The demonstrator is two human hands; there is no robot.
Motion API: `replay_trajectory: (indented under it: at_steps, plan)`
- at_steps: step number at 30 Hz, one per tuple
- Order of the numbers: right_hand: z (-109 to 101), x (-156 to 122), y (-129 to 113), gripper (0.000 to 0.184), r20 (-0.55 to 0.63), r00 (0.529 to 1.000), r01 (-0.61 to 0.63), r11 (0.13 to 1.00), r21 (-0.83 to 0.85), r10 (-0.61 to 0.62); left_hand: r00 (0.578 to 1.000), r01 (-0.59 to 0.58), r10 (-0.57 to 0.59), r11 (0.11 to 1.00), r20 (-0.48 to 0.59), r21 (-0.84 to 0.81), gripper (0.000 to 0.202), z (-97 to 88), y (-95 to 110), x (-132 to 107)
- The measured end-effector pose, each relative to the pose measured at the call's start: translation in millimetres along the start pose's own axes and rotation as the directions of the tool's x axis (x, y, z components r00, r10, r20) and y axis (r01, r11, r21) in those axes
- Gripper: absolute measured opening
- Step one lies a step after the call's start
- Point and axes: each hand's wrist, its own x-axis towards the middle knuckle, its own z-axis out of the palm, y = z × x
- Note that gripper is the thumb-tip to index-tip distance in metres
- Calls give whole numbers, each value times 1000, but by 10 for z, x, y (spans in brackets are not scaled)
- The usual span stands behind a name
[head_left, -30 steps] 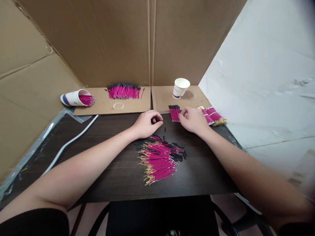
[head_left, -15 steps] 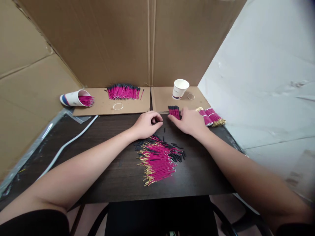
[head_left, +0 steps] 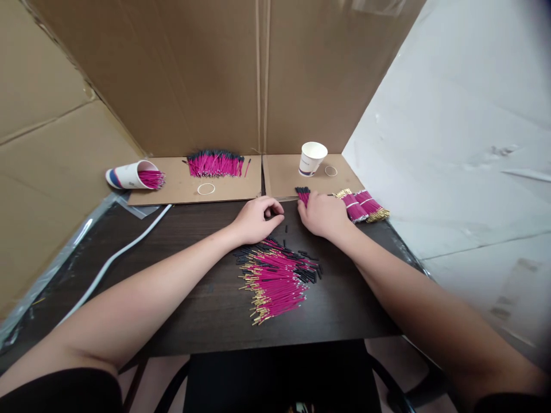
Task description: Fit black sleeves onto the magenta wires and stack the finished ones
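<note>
My right hand is closed around a small bunch of thin pink rods with black caps by the cardboard's front edge. The capped ends stick out beyond my thumb; my hand hides the lower ends. My left hand rests on the dark table at the far side of the loose pile, fingers loosely curled, a gap between thumb and forefinger, nothing visible between them. Nearer me lies that pile of pink rods with gold ends. Loose black caps are scattered over and beside it.
A heap of black-capped rods lies on the cardboard. A tipped paper cup holds more rods at left; another cup stands upright. Rubber bands lie nearby. Banded bundles lie right of my right hand. Cardboard walls rise behind.
My right thumb and fingers have drawn in around the capped rods, covering more of them. My left hand keeps its pose. The view has shifted slightly.
</note>
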Motion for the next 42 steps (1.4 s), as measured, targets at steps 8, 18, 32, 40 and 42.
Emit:
replay_trajectory:
  at_steps: [8, 18, 32, 40, 42]
  plan:
    - [-44, 41, 20, 45, 85, 996, 17, 997, -81, -10, 1000, -5, 5, 1000, 2, 12, 7, 8, 7, 6]
    - [-92, 130, 117, 38, 171, 985, 35, 997, -65, -23, 1000, 10, -10, 1000, -1, 29, 10, -3, 40, -1]
    - [208, -29, 236, 43, -224, 932, 302, 267, 915, -286, 993, 33, -77, 904, -87, -427, 35, 52, 93, 21]
    - [239, -162, 27, 54, -152, 929, 119, -117, 986, -336, 985, 106, -161, 837, -56, -537, 45, 148, 227, -30]
    - [285, -148, 83, 50, -205, 928, 220, 15, 975, -310, 989, 63, -114, 895, -90, -441, 32, 143, 186, -30]
